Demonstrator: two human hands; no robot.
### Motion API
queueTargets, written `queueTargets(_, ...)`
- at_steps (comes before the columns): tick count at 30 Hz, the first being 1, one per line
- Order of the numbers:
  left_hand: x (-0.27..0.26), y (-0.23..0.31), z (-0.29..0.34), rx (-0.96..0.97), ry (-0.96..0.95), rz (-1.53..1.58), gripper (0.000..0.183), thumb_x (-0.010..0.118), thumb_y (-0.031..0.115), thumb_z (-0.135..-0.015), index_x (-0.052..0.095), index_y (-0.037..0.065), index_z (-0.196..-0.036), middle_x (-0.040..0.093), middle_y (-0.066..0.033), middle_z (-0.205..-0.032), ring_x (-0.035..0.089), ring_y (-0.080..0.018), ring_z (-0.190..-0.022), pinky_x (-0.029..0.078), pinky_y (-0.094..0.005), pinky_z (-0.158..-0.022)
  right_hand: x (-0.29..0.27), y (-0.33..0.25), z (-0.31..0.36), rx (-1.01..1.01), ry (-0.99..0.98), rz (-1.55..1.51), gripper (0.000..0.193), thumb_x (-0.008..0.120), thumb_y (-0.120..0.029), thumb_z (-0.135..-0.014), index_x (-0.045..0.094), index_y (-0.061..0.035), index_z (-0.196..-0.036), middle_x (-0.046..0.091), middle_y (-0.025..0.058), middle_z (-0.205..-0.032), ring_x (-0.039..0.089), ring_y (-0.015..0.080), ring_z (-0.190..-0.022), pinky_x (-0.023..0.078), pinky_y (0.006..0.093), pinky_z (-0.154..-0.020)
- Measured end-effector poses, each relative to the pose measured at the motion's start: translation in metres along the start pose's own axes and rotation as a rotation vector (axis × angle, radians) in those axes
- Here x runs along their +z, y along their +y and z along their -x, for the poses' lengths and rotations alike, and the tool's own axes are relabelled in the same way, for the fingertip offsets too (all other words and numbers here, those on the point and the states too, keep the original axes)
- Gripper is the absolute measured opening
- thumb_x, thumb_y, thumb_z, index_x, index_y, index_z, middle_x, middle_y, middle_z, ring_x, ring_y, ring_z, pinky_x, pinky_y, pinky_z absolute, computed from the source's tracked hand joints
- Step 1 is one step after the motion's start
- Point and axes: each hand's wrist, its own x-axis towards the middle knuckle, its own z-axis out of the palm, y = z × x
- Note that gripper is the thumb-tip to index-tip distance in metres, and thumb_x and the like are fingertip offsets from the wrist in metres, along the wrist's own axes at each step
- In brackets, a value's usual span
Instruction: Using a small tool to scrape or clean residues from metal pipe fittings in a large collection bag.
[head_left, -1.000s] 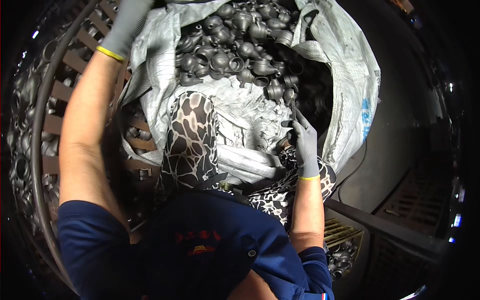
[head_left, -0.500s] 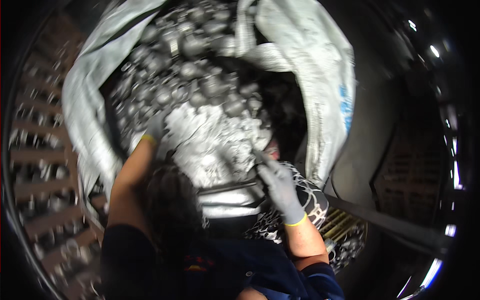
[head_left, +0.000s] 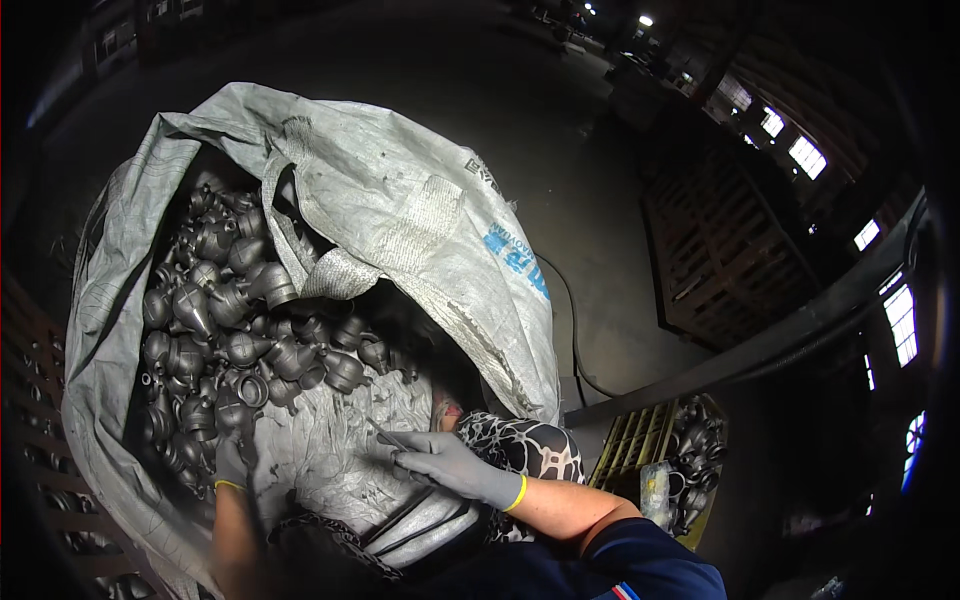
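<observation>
A big pale woven sack [head_left: 400, 200] lies open before me, heaped with grey metal castings [head_left: 230, 310], rounded with narrow necks. My left hand [head_left: 234, 462], in a grey glove with a yellow cuff, is down at the near left edge of the heap, beside a casting. Its fingers are partly hidden and dark, so its grip does not show. My right hand [head_left: 455, 466], gloved alike, is closed on a thin, flat metal tool [head_left: 390, 438] that points up and left. The tool is above a crumpled pale sheet [head_left: 320, 430] spread over my lap.
To the right stands a yellow slatted crate [head_left: 625, 455] with more castings [head_left: 698, 455] beside it. A dark bar [head_left: 760, 345] slants across the right side. Slatted racks holding parts [head_left: 45, 440] run along the left. A cable [head_left: 575, 345] curves over the floor behind the sack.
My view has swung up and right, so the sack sits lower left and more floor and windows show. The tool in my right hand now shows clearly; the earlier frame is blurred.
</observation>
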Motion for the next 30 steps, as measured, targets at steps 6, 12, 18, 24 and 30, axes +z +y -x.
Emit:
queueTargets(6, 0.009, 0.142, 0.038, -0.426, -0.3, 0.719, 0.017, 0.055, 0.006, -0.09, 0.062, 0.002, -0.105, 0.065, -0.0043, -0.09, 0.063, -0.0117, -0.078, 0.052, -0.0238, -0.066, -0.016, 0.021, -0.014, -0.087, 0.066, -0.077, 0.045, 0.059, -0.02, -0.091, 0.053, -0.005, -0.132, 0.06, -0.0034, -0.078, 0.044, 0.0012, -0.055, 0.035, 0.0178, -0.049)
queueTargets(12, 0.01, 0.317, 0.082, -0.299, -0.47, 0.401, 0.016, 0.061, 0.01, -0.082, 0.061, -0.001, -0.094, 0.06, -0.0046, -0.073, 0.055, -0.01, -0.058, 0.046, -0.0228, -0.053, -0.016, 0.009, -0.006, -0.177, 0.136, -0.228, 0.038, 0.062, -0.027, -0.092, 0.058, -0.0068, -0.124, 0.061, -0.0033, -0.078, 0.043, 0.0019, -0.054, 0.034, 0.0187, -0.048)
queueTargets(18, 0.023, 0.375, 0.112, -0.128, -0.509, 0.203, 0.026, 0.059, 0.0, -0.072, 0.061, -0.007, -0.098, 0.058, -0.0028, -0.076, 0.053, -0.0088, -0.061, 0.042, -0.023, -0.054, -0.016, 0.001, 0.01, -0.239, 0.022, -0.324, 0.038, 0.063, -0.032, -0.092, 0.06, -0.013, -0.125, 0.059, -0.0013, -0.075, 0.038, 0.0034, -0.05, 0.027, 0.0191, -0.044)
queueTargets(24, 0.033, 0.391, 0.129, 0.047, -0.342, 0.113, 0.039, 0.065, 0.002, -0.07, 0.061, -0.01, -0.107, 0.064, -0.0086, -0.093, 0.059, -0.0133, -0.082, 0.048, -0.0255, -0.071, -0.03, -0.003, 0.029, -0.248, 0.009, -0.457, 0.027, 0.062, -0.032, -0.092, 0.065, -0.0073, -0.102, 0.061, 0.0025, -0.075, 0.037, 0.0034, -0.047, 0.024, 0.0196, -0.04)
queueTargets(30, 0.038, 0.368, 0.12, 0.145, -0.278, 0.293, 0.042, 0.063, 0.004, -0.077, 0.058, -0.009, -0.116, 0.063, -0.0142, -0.11, 0.061, -0.0219, -0.101, 0.05, -0.0293, -0.087, -0.04, -0.004, 0.018, -0.211, 0.052, -0.445, 0.026, 0.063, -0.02, -0.09, 0.064, -0.0077, -0.113, 0.062, 0.0034, -0.075, 0.039, 0.004, -0.048, 0.027, 0.0188, -0.042)
